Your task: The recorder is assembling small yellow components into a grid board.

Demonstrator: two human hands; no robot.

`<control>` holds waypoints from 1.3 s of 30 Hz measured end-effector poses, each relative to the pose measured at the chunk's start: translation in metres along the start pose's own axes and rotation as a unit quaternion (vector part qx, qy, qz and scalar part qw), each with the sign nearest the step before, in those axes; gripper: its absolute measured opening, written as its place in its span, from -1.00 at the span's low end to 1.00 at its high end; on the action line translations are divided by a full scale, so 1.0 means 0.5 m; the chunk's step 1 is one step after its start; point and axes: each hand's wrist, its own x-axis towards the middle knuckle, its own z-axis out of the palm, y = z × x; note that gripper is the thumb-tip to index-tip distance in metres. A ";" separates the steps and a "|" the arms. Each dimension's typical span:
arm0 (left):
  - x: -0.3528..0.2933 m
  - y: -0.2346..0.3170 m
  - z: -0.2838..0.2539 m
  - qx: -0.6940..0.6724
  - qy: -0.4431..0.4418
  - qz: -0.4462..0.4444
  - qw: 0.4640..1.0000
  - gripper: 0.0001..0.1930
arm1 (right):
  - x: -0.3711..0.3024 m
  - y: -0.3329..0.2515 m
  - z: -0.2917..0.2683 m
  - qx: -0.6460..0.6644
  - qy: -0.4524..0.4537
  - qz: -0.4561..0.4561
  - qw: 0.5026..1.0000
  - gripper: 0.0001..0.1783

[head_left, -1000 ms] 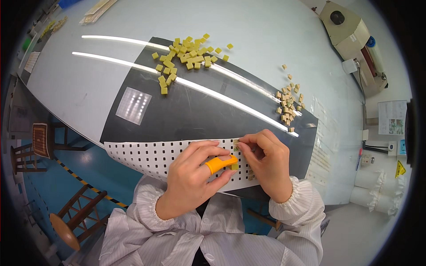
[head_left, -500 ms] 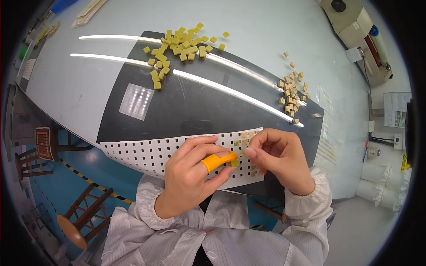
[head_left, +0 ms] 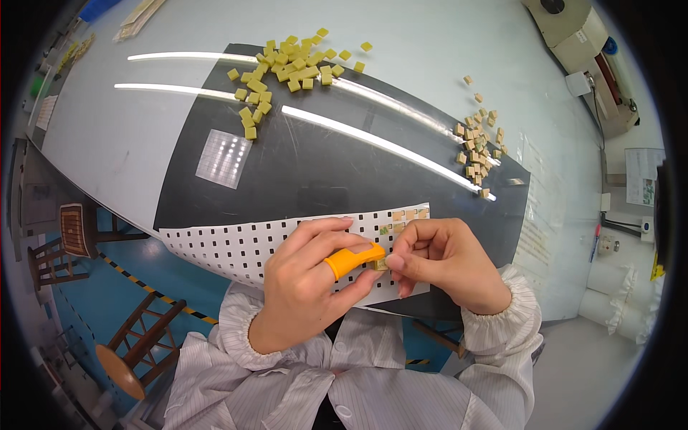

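My left hand wears an orange finger cot on its index finger. Between that finger and the thumb it pinches a small yellow-green block, whose visible face looks tan. Close against the block, my right hand has thumb and index finger pressed together; whatever they hold is hidden or too small to name. Under both hands lies a white sheet with rows of dark rectangular holes. Tan pieces sit along its right end, partly covered by my right hand.
Yellow-green blocks are heaped on the far part of the black mat. Smaller tan blocks lie scattered at its right. A clear gridded square rests at the mat's left. A beige machine stands at the far right.
My right hand has moved left and slightly down, bringing its fingertips to the block. The block's visible face has gone from yellow-green to tan. My left hand stays nearly still.
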 end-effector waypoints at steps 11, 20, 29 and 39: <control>0.001 0.000 -0.001 0.001 -0.001 0.004 1.000 -0.71 | 0.000 0.001 0.002 -0.004 0.008 0.001 1.000 -0.88; 0.002 -0.001 0.000 -0.002 -0.002 0.004 1.000 -0.72 | 0.000 0.005 0.005 -0.005 0.011 -0.009 1.000 -0.87; -0.001 0.003 0.000 0.005 0.002 -0.001 1.000 -0.72 | -0.005 0.021 0.019 -0.102 0.037 -0.093 0.990 -0.80; 0.000 0.001 -0.003 0.002 -0.011 0.006 1.000 -0.71 | 0.005 0.028 -0.005 -0.264 -0.004 -0.242 0.934 -0.87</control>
